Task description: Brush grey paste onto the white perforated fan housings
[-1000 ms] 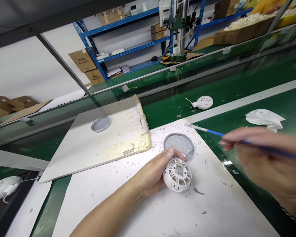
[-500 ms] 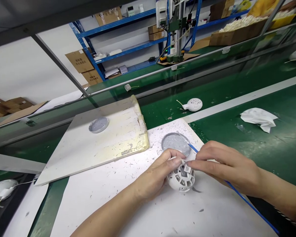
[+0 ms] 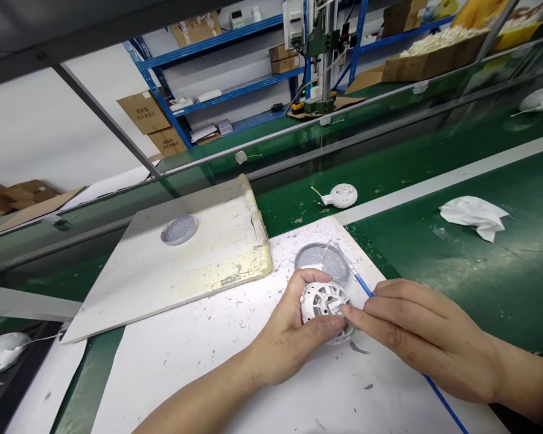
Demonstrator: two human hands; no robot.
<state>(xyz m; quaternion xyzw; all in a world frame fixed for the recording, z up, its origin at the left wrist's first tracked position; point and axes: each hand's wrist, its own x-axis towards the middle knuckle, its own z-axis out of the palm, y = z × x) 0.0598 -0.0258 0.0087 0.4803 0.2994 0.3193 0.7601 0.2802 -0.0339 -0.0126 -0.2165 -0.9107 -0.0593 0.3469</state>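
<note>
My left hand [image 3: 289, 337] is wrapped around a round white plastic housing [image 3: 321, 298] with a slotted grille, its thumb across the front and fingers over the top. My right hand [image 3: 429, 337] holds a thin blue-handled brush [image 3: 363, 283], its pale tip pointing up and away over the round grey dish [image 3: 314, 256]. The right index fingertip presses on a small white piece at the middle of the grille. A thin pale wire rises from behind the housing. The dish has a grey coating inside and stands on the white sheet [image 3: 199, 374], partly hidden by my left hand.
A worn white board [image 3: 208, 241] carries a second grey dish [image 3: 180, 229]. Similar white housings lie on the green belt [image 3: 342, 196] and at the left edge [image 3: 4, 352]. A crumpled white cloth [image 3: 473, 214] lies right. Behind are a metal rail, blue shelves and cartons.
The housing has turned in my left hand, whose thumb now lies across its front. My right hand has shifted slightly down and right with the brush. The housing on the belt has moved left.
</note>
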